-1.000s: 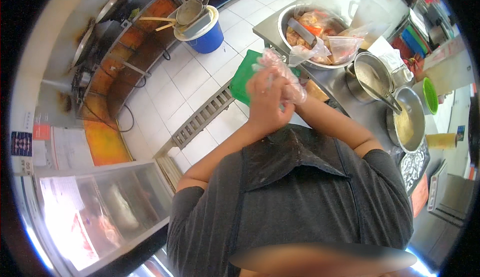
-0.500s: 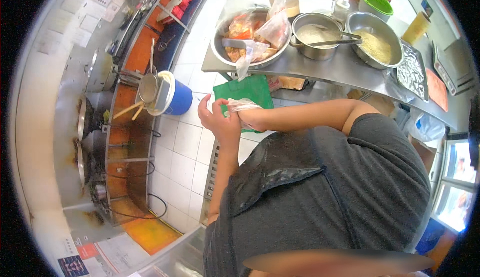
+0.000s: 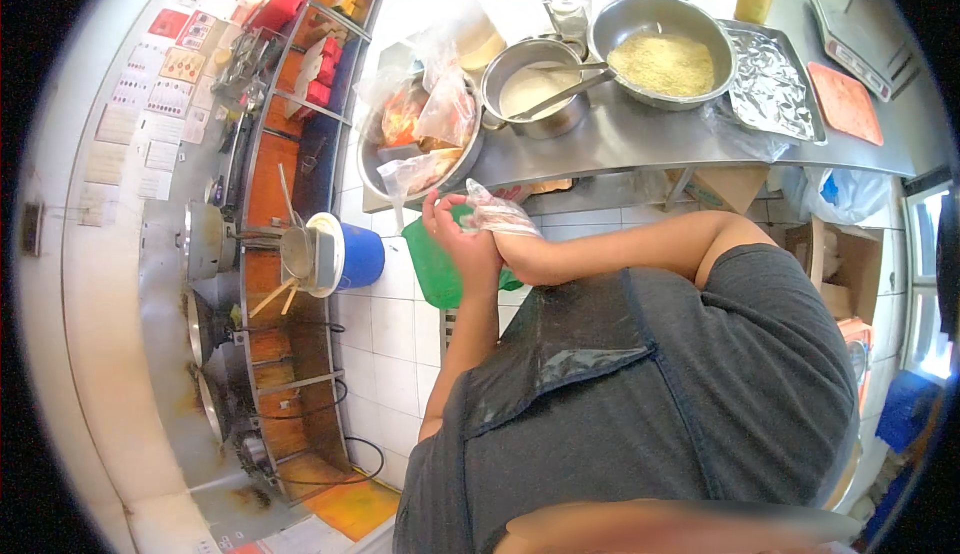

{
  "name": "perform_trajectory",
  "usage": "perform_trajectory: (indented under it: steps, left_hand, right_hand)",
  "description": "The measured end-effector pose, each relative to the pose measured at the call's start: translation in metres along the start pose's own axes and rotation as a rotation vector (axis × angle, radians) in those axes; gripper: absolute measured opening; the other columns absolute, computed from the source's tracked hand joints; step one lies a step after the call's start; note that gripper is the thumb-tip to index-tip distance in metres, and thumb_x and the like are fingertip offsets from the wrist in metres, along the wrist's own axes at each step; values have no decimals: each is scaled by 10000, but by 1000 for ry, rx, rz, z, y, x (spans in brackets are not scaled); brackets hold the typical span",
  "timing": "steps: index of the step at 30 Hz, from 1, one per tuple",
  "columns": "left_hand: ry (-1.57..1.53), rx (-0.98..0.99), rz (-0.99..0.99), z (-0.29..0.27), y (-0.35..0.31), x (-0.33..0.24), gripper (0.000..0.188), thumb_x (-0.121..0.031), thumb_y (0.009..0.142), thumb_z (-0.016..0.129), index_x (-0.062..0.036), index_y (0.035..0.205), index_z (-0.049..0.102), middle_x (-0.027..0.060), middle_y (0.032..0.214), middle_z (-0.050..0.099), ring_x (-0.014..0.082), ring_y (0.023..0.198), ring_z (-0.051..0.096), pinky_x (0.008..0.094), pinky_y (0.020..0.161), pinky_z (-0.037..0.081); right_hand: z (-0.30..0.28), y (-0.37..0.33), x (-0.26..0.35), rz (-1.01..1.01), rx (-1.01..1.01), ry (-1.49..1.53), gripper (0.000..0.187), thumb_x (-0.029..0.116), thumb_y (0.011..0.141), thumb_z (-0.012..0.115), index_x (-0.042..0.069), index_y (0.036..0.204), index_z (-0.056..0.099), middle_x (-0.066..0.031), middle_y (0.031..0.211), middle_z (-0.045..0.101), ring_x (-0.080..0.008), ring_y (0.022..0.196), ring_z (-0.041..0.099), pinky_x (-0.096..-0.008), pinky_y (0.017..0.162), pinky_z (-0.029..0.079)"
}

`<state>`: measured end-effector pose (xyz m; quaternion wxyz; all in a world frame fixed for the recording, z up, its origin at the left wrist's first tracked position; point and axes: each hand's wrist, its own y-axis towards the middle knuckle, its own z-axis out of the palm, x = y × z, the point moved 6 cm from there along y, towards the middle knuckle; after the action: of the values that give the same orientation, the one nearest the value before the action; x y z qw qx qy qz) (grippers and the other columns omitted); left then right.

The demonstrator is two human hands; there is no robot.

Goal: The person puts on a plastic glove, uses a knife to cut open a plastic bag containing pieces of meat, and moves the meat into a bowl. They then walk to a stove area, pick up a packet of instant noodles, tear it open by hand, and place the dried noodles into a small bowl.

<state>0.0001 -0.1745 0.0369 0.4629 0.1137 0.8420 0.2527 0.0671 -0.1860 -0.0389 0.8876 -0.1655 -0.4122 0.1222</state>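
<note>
My right hand [image 3: 505, 226] is in a thin clear plastic glove, its fingers stretched out toward the steel table. Bare, my left hand [image 3: 463, 241] meets it near the wrist; its fingers point up and stand apart. Neither hand holds anything that I can make out. Just past them stands a large steel bowl [image 3: 372, 169] with pieces of reddish food and clear plastic bags [image 3: 448, 104] in it. Behind and below the hands is a green plastic container [image 3: 425, 259], partly covered by them.
On the steel table [image 3: 610, 144] stand a pot [image 3: 565, 119] of pale batter with a long-handled utensil, a bowl of yellowish crumbs [image 3: 665, 62], a foil-lined tray [image 3: 770, 84] and an orange board [image 3: 845, 104]. A blue bucket [image 3: 362, 257] with strainers stands left, beside the stove.
My view has swung, so the table sits higher and further left. My hands have come closer together, and the gloved fingers now stretch up rather than lying behind my left hand.
</note>
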Motion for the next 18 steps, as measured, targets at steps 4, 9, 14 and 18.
perform_trajectory:
  steps: [4,9,14,18]
  left_hand:
    - [127,18,71,32,8,4,403,-122,724,810,-66,1032,557,215,1360,459,383,1320,403,479,1097,301]
    - [104,127,66,66,3,12,455,-166,685,839,-75,1044,573,224,1357,481,387,1324,404,478,1106,296]
    - [127,146,43,71,-18,-1,525,-229,698,833,-49,1103,550,212,1313,495,385,1301,425,477,1088,318]
    - [90,169,75,96,-32,-30,658,-269,699,835,-34,1204,485,187,1252,496,374,1222,467,502,1031,355]
  right_hand:
    - [-21,5,18,-166,123,-136,444,348,1003,424,40,1296,553,-133,1273,569,-229,1163,495,-377,980,398]
    - [-62,4,32,-80,117,6,440,168,921,486,-1,1326,484,-151,1255,551,-256,1142,496,-366,982,384]
    - [-76,-28,83,134,186,73,337,165,892,556,42,1202,513,-107,1157,565,-232,1085,528,-386,970,394]
    - [-98,-5,77,300,266,270,376,241,947,522,94,1293,527,-72,1208,604,-198,1122,526,-419,982,382]
